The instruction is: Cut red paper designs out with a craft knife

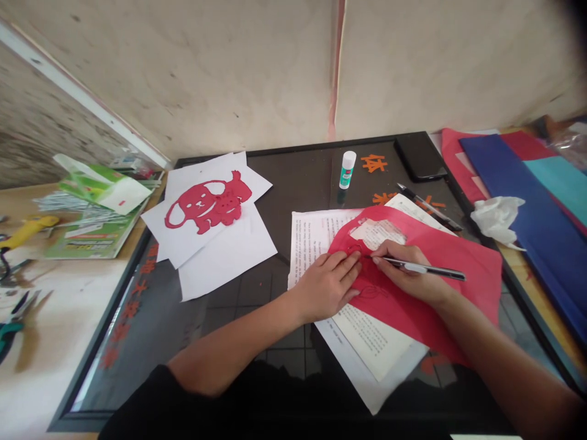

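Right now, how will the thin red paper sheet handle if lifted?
Probably floppy and light: the red paper sheet lies in soft creases over white printed pages. It may slip too, pinned only by the left hand and right hand.

L hand [326, 287] flat & spread, R hand [406, 272] curled in pen grip

The single view is taken from a camera worn on the person's head, high above the counter [55, 330] and close behind the work. It is faced forward and steeply down, so that the left hand [326, 286] and right hand [406, 269] are seen near the lower middle of the frame, on a sheet of red paper [458, 287], with the forearms [229, 342] entering from the bottom. The wall [192, 73] behind the counter fills the top of the frame, and the counter's edges are bent toward the sides by the wide lens.
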### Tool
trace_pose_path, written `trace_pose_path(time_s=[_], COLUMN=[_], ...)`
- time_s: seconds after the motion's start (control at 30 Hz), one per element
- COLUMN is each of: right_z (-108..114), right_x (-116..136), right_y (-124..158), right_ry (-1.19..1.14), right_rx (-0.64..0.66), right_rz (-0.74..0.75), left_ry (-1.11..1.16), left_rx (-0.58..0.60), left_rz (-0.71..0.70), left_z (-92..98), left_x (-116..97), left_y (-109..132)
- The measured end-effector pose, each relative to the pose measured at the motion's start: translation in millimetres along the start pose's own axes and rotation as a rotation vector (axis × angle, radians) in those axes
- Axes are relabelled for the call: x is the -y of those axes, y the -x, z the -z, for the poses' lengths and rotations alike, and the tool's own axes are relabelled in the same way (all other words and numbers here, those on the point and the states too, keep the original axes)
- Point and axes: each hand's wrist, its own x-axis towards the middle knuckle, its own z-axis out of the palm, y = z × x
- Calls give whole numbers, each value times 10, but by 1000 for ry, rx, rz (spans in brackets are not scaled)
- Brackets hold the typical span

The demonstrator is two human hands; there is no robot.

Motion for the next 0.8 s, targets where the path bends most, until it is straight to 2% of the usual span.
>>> trace_pose_path(time_s=[0.13,0.27,0.4,0.57,0.63,0.8], right_z=[3,42,86,48,18,-32], right_x=[-7,69,196,283,280,244], right_y=[-2,-45,-93,-60,-28,33], right_ry=[-2,1,26,46,21,-59], right_rx=[1,30,76,38,7,-54], right_rz=[-10,-18,-49,-114,-121,-113], left_ry=[4,21,5,-42,-48,17], left_rx=[11,27,91,154,125,50], left_rz=[10,98,201,249,234,44], left_z=[-1,-30,-61,0,22,-40], left_x=[0,-51,-250,-524,-533,-355], left_y=[9,25,23,46,71,125])
